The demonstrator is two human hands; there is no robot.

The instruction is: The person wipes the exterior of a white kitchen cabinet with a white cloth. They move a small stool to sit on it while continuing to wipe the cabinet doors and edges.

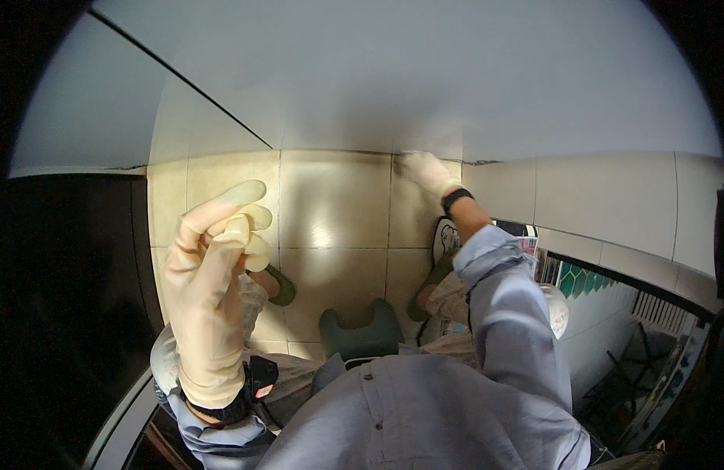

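My left hand (pixel 212 282) wears a pale latex glove and is raised in front of me at the left, its fingers curled and the thumb bent towards the forefinger. I see nothing between those fingers. Ahead and to the right, my right hand (pixel 425 171), gloved as well with a black band at the wrist, is lowered to the bottom edge of a smooth grey panel (pixel 368 70), where the panel meets the tiled floor (pixel 332 200). Its fingertips are blurred, so whether it holds anything cannot be told.
A green plastic stool (pixel 362 332) is between my feet, which wear green slippers (pixel 282 288). A dark cabinet or panel (pixel 68 252) stands at the left. White wall tiles (pixel 603 200) run along the right, with a white patterned item (pixel 444 241) and stacked printed items (pixel 528 239) beside them.
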